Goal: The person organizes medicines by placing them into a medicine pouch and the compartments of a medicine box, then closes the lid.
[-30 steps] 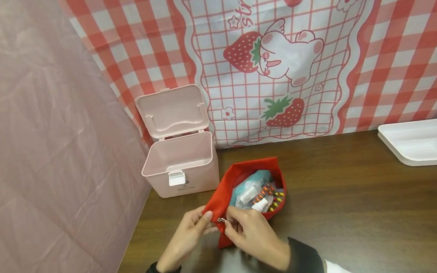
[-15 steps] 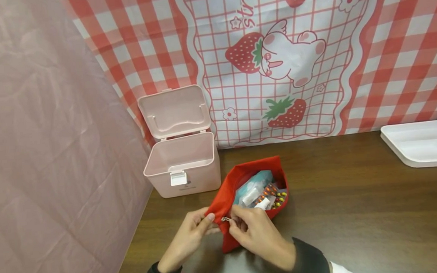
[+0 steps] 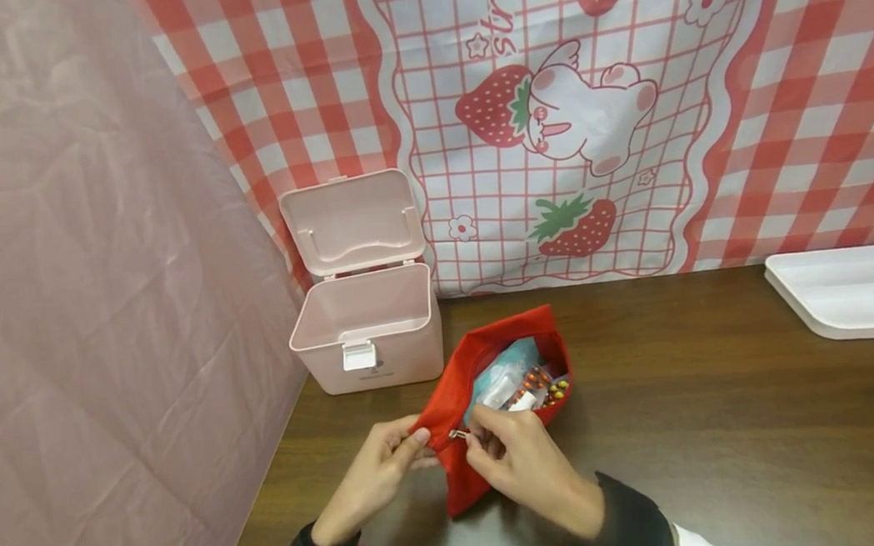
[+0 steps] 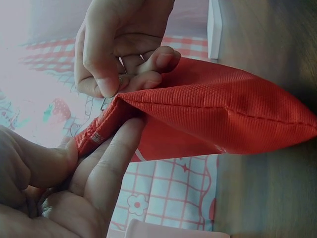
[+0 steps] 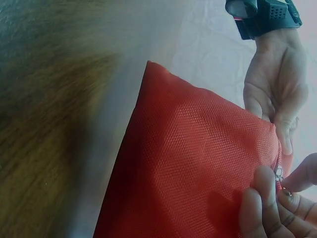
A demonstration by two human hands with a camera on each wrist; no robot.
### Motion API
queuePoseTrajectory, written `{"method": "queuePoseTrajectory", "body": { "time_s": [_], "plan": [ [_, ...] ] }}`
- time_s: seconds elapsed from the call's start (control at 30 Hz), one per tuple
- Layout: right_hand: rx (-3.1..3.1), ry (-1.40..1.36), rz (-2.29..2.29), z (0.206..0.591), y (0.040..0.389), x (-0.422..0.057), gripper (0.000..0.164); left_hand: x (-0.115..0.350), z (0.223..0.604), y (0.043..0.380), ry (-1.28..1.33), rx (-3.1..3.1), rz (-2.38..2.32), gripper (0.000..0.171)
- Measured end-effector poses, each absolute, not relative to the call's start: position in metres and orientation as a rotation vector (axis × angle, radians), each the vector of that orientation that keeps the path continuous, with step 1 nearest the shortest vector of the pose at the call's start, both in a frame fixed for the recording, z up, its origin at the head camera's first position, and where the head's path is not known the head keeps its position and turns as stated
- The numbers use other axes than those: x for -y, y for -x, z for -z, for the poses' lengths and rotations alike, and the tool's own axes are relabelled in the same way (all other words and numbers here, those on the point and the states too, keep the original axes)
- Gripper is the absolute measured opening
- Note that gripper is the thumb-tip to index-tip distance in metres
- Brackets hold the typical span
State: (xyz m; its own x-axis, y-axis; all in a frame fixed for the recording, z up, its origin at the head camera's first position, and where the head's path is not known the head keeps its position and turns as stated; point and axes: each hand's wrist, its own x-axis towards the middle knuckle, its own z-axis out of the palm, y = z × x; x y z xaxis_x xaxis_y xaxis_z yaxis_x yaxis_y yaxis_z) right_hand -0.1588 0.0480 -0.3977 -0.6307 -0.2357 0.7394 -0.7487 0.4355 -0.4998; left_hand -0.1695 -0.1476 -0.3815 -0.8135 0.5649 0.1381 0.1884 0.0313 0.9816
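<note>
Two snug pinches — left grip (image 3: 383,462) on ribbed pouch (image 3: 455,385), right grip (image 3: 519,457) on metal zipper-pull (image 3: 458,434).

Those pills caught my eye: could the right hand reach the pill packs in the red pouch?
Probably yes: the pill packs show in the open pouch, but the right hand pinches the zipper pull.

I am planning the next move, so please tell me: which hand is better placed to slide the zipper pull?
Probably the right hand: it pinches the zipper pull, while the left hand holds the red pouch close by, which should steady it.
</note>
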Motion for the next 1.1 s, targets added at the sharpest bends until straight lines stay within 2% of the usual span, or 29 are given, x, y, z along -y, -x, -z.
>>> {"method": "queuePoseTrajectory", "body": {
  "time_s": [0.67,1.1],
  "plan": [
    [2.138,-0.686,-1.047,0.395,0.181,-0.095,0.024,0.161,0.384,0.173,-0.781,-2.182,-1.751,0.027],
    [2.179,-0.443,-0.941,0.396,0.208,-0.132,0.021,0.165,0.381,0.176,-0.749,-2.309,-1.708,0.027]
  ]
}}
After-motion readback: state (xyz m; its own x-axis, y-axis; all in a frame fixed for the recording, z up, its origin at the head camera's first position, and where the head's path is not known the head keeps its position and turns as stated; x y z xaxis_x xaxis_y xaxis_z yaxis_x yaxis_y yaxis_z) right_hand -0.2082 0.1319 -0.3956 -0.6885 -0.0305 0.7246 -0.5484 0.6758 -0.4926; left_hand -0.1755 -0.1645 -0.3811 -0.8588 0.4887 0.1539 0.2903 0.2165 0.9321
